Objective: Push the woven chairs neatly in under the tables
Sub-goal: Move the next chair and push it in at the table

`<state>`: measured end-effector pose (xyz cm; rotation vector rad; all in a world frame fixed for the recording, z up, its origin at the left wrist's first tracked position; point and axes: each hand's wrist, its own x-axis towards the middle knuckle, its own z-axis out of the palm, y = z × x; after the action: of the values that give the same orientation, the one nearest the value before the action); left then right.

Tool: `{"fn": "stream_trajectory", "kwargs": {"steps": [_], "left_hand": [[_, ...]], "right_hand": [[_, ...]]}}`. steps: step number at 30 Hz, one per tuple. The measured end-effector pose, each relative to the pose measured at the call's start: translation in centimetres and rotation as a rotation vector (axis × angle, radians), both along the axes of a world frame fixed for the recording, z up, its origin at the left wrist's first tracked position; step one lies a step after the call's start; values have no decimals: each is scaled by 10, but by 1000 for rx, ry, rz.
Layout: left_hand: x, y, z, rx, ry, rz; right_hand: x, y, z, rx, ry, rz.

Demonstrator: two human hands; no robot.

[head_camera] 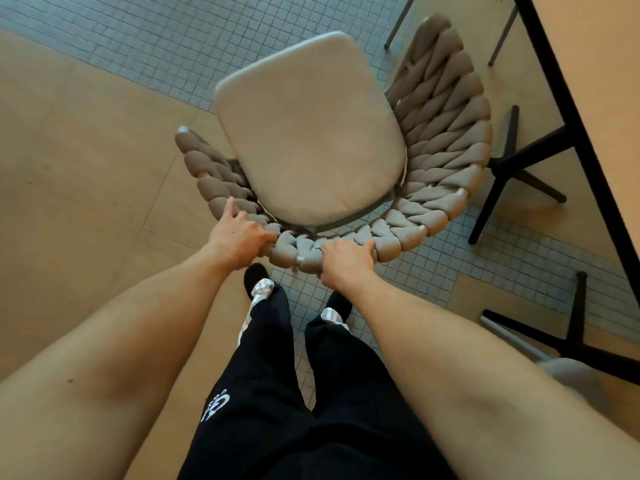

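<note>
Right now I'm looking straight down my own forearms, both stretched out ahead of me and nearly straight, which is about the reach I need to steer from behind without my feet catching the chair's legs. My left hand (239,239) sits on the back rim of the woven chair (446,133), fingers curled over the thick braided cord and the thumb lying along the outer side; my right hand (346,263) has closed on the same rim just beside it, knuckles up, fingers wrapped down over the weave. So both hands have a closed hold on the backrest, set near each other at its middle, and I judge that placing lets me turn the chair as well as push it. The cushion (308,133) on the seat lies past my hands, its front edge pointing away from me. The chair stands out in the open, partly on the tiled floor (156,39) and partly on the smooth tan flooring, not under anything yet. Farther off to my right runs the table (595,81), its dark edge slanting across the corner, with its black base (512,161) close beside the chair's right arm. As I read it, the chair faces along the table rather than toward it, so it wants swinging round before it goes in.
</note>
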<state>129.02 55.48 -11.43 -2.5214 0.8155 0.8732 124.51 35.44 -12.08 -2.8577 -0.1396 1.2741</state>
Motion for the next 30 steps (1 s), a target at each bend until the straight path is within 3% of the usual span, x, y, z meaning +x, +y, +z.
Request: {"fn": "stream_trajectory", "kwargs": {"steps": [5,10,16,25,30], "left_hand": [[6,9,-5,65,-36,70],[-9,-26,-4,36,41,180],[-34,-84,-10,-136,114,273],[-40,-139,-19,-244,141,432],[-37,-149,-23,-302,131,406]], "right_hand": [[5,3,7,106,-24,40],[16,-25,5,151,40,197],[33,-72,7,33,67,423],[62,-129,15,-186,120,468],[61,-133,14,-190,81,462]]}}
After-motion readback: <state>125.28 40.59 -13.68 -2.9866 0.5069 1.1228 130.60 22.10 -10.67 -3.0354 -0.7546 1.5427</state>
